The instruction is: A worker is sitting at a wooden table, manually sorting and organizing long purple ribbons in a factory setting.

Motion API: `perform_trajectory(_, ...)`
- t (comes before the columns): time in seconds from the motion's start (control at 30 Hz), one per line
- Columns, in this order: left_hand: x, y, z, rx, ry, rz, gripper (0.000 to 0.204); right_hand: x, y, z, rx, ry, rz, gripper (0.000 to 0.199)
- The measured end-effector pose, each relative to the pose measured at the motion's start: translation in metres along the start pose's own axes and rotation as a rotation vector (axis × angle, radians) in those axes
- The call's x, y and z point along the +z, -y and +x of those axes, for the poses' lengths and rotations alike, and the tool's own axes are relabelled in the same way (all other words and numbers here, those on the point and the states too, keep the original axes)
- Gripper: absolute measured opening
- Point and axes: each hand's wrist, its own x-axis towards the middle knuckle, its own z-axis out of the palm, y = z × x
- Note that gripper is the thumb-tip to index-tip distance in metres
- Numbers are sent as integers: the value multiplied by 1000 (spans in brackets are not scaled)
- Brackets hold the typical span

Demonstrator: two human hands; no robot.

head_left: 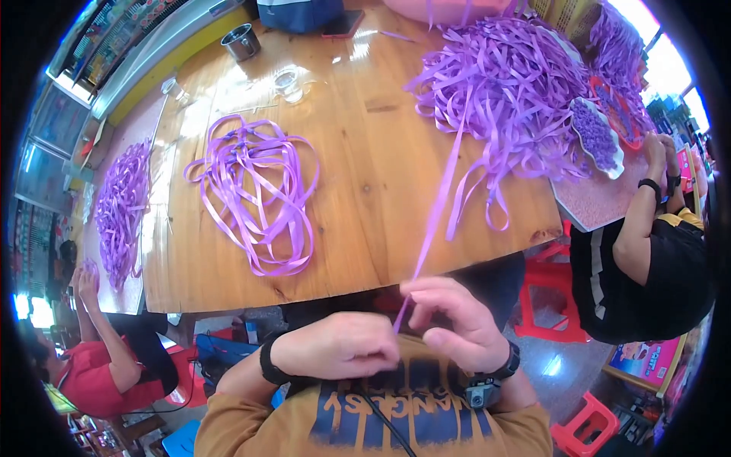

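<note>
Ribbon [438,206], one purple strip, runs from the upper-right pile [506,84] down to frame centre-bottom. Right hand [457,320] fingers pinch it; left hand [343,344] curled closed beside, hold unclear. Surface [365,175] carries two piles.

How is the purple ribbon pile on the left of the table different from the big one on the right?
The left ribbon pile is small, flat and loose, with wood showing through its loops. The right ribbon pile is bigger, thicker and heaped up, and one strand runs from it down to the right hand. Both are the same purple ribbon on the wooden table.
</note>
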Motion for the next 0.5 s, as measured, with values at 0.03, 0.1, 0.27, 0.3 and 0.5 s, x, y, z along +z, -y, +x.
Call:
perform_trajectory(0.03,-3,0,-1,49,114,-113,8,0,2,3,-19,24,-87,40)
perform_trajectory(0.1,-3,-1,-10,42,254,-234,4,4,2,14,-104,138,-246,40)
perform_trajectory(0.27,-34,-9,-46,470,290,-722,9,9,7,24,-153,315,-565,39)
perform_trajectory(0.3,-43,-9,-56,571,287,-820,11,8,6,22,-110,303,-599,33)
perform_trajectory(0.5,-64,-25,-93,734,-310,-886,8,-1,4,13,-51,368,-557,17)
